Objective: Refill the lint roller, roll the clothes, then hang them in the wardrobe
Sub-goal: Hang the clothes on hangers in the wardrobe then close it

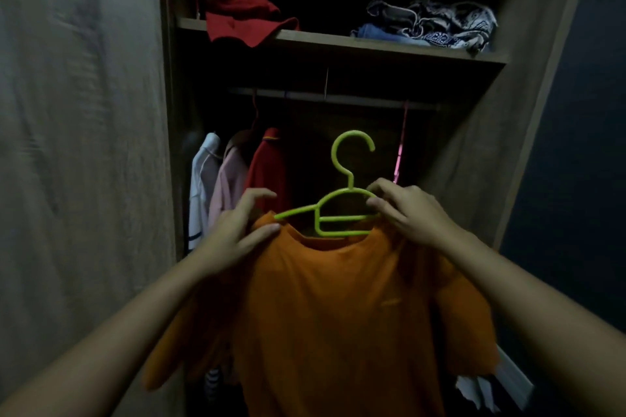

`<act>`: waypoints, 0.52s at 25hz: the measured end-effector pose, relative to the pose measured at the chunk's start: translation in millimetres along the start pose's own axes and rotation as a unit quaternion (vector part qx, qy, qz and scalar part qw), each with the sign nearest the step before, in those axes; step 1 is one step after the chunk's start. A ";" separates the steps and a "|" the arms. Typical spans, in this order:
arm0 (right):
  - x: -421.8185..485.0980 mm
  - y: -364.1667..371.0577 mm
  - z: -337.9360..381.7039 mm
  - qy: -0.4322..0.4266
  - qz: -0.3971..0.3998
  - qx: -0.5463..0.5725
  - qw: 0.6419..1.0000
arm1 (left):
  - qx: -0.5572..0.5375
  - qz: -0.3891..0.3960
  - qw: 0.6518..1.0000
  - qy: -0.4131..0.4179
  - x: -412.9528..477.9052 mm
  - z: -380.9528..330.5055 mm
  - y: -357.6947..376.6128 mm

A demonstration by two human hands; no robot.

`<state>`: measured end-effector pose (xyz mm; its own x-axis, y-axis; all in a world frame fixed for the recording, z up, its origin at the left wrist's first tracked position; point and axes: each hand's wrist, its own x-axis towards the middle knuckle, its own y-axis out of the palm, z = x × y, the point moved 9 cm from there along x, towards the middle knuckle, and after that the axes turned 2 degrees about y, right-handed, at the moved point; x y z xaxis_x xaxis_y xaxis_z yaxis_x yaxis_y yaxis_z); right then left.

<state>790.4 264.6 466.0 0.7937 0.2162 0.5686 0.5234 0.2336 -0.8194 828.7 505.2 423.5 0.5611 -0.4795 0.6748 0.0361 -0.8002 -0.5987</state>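
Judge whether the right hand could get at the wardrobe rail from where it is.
Probably yes: the right hand grips the green hanger below the rail, and the rail between the red shirt and the pink hanger looks bare.

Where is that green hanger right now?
In the head view's centre, the green hanger is held before the open wardrobe, below the rail, its right end pinched by the right hand above the orange T-shirt.

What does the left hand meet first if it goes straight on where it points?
Likely the hung red shirt, just beyond the left hand; depth is unclear, so the hanger could come first.
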 end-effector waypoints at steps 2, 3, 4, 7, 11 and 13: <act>-14.3 7.1 -21.4 0.014 0.015 -0.014 1.000 | 0.002 -0.016 1.000 -0.008 1.6 5.2 -23.7; -23.6 13.3 -33.0 0.032 0.027 -0.009 0.999 | 0.004 -0.006 1.000 -0.022 2.3 10.1 -31.4; -31.5 21.0 -42.9 0.051 0.047 -0.014 0.997 | 0.006 0.009 0.999 -0.032 2.2 12.8 -36.0; -33.3 43.4 -50.6 0.081 0.083 -0.046 0.992 | 0.033 0.033 0.997 -0.055 1.0 16.1 -41.5; -2.1 38.4 -14.0 0.114 -0.054 0.023 0.992 | 0.086 -0.015 0.991 -0.103 1.6 15.0 -58.0; 21.3 41.2 11.7 0.140 -0.045 0.238 0.960 | 0.136 -0.041 0.985 -0.095 8.2 0.1 -62.2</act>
<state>825.2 289.9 445.2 0.8387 -0.0742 0.5395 0.4469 0.6599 -0.6040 831.2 551.1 466.1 0.6906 -0.3206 0.6483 0.2930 -0.6955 -0.6561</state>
